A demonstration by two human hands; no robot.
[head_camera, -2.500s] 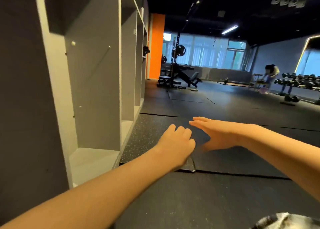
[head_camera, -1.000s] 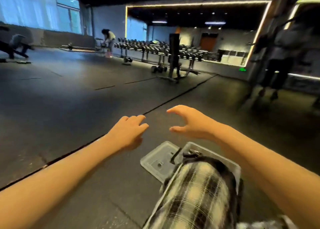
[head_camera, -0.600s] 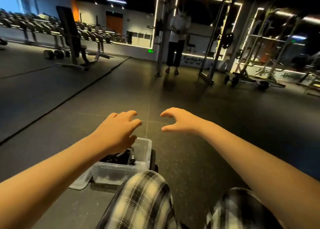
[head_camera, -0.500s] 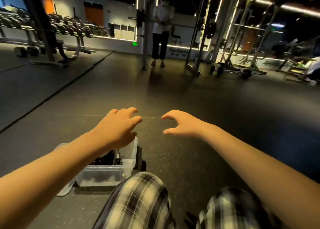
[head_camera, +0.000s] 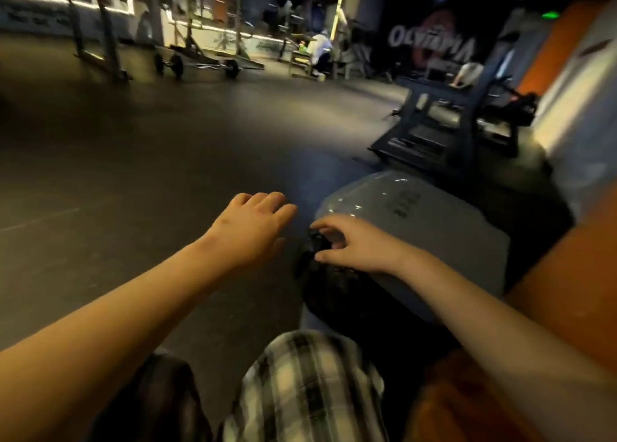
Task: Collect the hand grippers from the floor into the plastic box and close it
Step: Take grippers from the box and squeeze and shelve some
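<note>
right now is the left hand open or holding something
Open: the left hand shows relaxed, nearly straight fingers with nothing in them, held out over the dark floor.

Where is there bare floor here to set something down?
Bare floor stretches left of the left hand, up to the far racks. The right side is crowded: the right hand is at a dark object beside a grey block, with a machine behind.

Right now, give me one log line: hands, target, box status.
left hand open above floor | right hand at blurred dark object beside grey bulky object, grip unclear | plastic box out of view
</note>
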